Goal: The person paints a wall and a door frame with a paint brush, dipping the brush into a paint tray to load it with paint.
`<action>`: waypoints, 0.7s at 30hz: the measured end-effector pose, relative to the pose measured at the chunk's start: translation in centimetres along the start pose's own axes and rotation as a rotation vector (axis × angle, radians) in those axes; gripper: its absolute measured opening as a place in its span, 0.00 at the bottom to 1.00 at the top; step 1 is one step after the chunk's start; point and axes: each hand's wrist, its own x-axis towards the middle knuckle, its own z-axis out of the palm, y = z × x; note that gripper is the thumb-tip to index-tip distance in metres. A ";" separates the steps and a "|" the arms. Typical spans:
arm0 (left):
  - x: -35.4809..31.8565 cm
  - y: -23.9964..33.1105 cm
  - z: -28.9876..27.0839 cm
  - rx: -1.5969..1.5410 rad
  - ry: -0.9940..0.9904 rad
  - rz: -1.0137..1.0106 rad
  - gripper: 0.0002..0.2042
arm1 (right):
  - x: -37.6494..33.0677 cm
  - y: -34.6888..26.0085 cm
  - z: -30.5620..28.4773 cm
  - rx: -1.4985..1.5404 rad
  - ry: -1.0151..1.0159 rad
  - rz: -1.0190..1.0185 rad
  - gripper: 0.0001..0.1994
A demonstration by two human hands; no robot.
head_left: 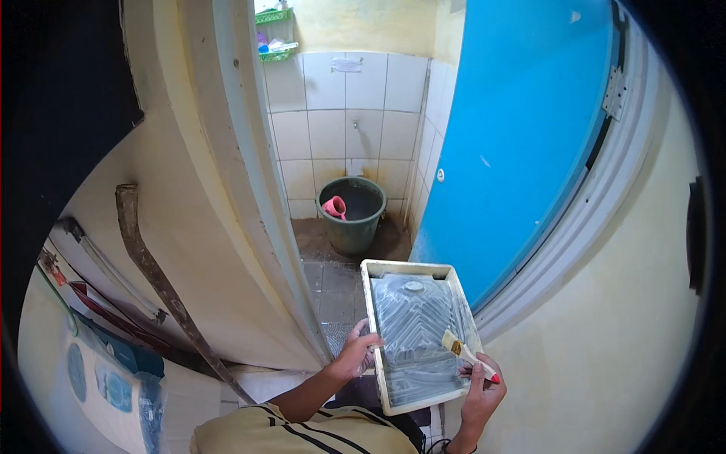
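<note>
A paint tray (414,327) with a cream rim and a grey, white-smeared ribbed inside is held up in front of me, tilted a little. My left hand (358,351) grips its left edge, thumb over the rim and fingers underneath. On the tray's right side my right hand (484,384) has a paintbrush (470,356) by its white, red-tipped handle. The brush's pale bristles lie over the tray's inside, close to the right wall. Some right-hand fingers are hidden behind the brush and tray edge.
Ahead is a doorway with a blue door (522,129) swung open at right. Beyond it, a green bucket (354,234) holds a pink dipper (334,206) by a tiled wall. A bent pole (162,280) leans at left above a white package (102,382). Green shelves (276,38) hang at back.
</note>
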 end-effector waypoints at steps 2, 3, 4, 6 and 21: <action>-0.1 0.4 0.4 0.016 0.000 0.037 0.26 | 0.4 0.1 0.1 -0.016 0.000 -0.012 0.11; -0.1 0.5 -0.1 0.037 0.010 0.037 0.27 | 0.4 0.1 0.1 -0.030 -0.011 -0.031 0.11; 0.1 0.8 0.1 0.066 0.009 0.025 0.27 | 0.3 0.0 0.1 -0.029 0.004 -0.050 0.11; -0.3 1.4 0.7 0.027 0.002 0.057 0.27 | 0.5 -0.5 0.4 -0.045 0.019 -0.060 0.11; 2.7 -0.9 0.0 0.024 -0.018 0.069 0.21 | 1.6 -3.5 -7.3 -0.150 0.353 -0.049 0.13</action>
